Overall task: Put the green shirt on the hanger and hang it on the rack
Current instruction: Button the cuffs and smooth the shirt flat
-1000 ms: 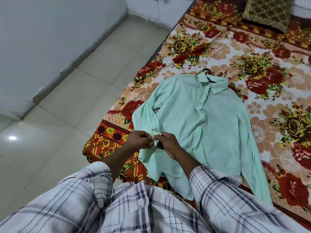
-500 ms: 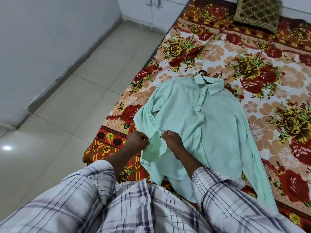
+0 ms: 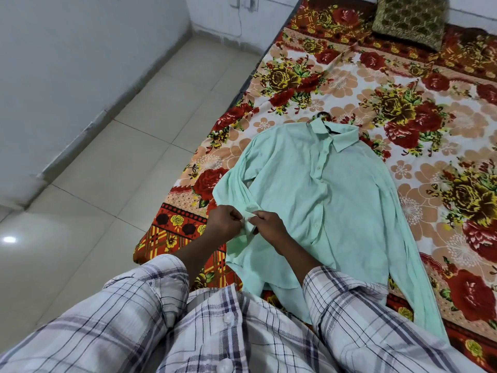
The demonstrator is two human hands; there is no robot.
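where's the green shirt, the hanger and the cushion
green shirt [image 3: 304, 189]: head view, on the front panel beside the buttons
hanger [image 3: 323, 113]: head view, on the black hook above the collar
cushion [image 3: 410, 20]: head view, on its patterned top

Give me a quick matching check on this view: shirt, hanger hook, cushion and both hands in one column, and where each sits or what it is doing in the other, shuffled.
1 green shirt
2 hanger hook
3 cushion
4 left hand and right hand

A pinching the sleeve cuff
B on the far end of the floral bedspread
C spread flat, front up, before the person
D sticking out past the collar

Pairs: 1-C, 2-D, 3-B, 4-A.
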